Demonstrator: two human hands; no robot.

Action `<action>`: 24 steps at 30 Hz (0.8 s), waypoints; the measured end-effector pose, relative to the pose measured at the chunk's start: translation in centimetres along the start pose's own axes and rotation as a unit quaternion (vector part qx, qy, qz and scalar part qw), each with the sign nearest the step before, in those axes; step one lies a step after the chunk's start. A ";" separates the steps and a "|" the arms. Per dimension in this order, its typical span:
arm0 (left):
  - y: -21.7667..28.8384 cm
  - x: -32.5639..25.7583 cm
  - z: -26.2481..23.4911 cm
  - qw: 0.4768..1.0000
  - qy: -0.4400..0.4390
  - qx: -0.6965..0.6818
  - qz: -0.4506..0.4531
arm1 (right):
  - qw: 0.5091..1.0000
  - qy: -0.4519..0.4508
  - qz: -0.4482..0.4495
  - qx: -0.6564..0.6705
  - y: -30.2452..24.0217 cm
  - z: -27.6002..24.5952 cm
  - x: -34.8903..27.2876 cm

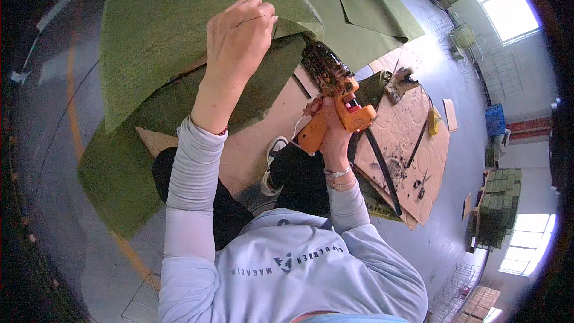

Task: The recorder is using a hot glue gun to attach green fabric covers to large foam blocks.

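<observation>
My left hand (239, 39) is closed at the near edge of a large green sheet (179, 12), holding that edge raised; its fingertips are hidden. My right hand (335, 125) grips an orange hot glue gun (312, 133) by its handle. Dark, sticky-looking residue coats the gun's barrel. The nozzle points away from me, close to the right end of the raised edge. Beneath the sheet lies a darker green panel (251, 93), partly in shadow.
Brown cardboard (433, 167) on the right carries black smears, scissors (422, 186) and a long black strip (382, 170). More green sheets (376, 18) lie at the far side. A blue crate (494, 119) and stacked green bundles (499, 203) stand along the right.
</observation>
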State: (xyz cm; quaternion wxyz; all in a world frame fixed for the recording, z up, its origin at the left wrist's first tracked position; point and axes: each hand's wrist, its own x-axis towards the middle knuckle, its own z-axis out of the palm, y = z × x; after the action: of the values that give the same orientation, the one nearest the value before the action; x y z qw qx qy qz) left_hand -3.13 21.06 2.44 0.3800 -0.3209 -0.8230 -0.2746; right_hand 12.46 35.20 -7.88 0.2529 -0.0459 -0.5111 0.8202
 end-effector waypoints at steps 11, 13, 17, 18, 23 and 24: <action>-0.3 -0.2 2.5 0.994 0.082 -0.036 0.058 | 0.995 0.056 -0.013 -0.083 -2.4 1.2 0.6; -0.2 -0.1 2.7 0.997 0.062 -0.023 0.034 | 0.993 0.050 -0.022 -0.104 -2.4 0.7 0.9; -0.2 -0.1 2.7 0.999 0.042 -0.020 0.017 | 0.996 0.052 -0.040 -0.067 -1.4 -0.9 1.8; -0.6 -0.1 3.2 0.996 0.072 -0.033 0.038 | 0.996 0.049 -0.037 -0.070 -1.3 -1.0 1.8; -0.5 -0.4 3.6 0.991 0.122 -0.029 0.045 | 0.986 0.075 -0.052 -0.140 -2.9 -0.9 2.4; -0.2 -0.4 3.3 0.984 0.169 -0.011 0.057 | 0.988 0.073 -0.043 -0.131 -3.2 -0.8 2.5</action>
State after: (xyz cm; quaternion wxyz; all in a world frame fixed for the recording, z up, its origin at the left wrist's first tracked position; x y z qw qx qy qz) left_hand -4.53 23.11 0.29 0.5253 -0.3204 -0.7240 -0.3118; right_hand 11.72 38.18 -5.04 0.3158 -0.1164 -0.5962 0.7289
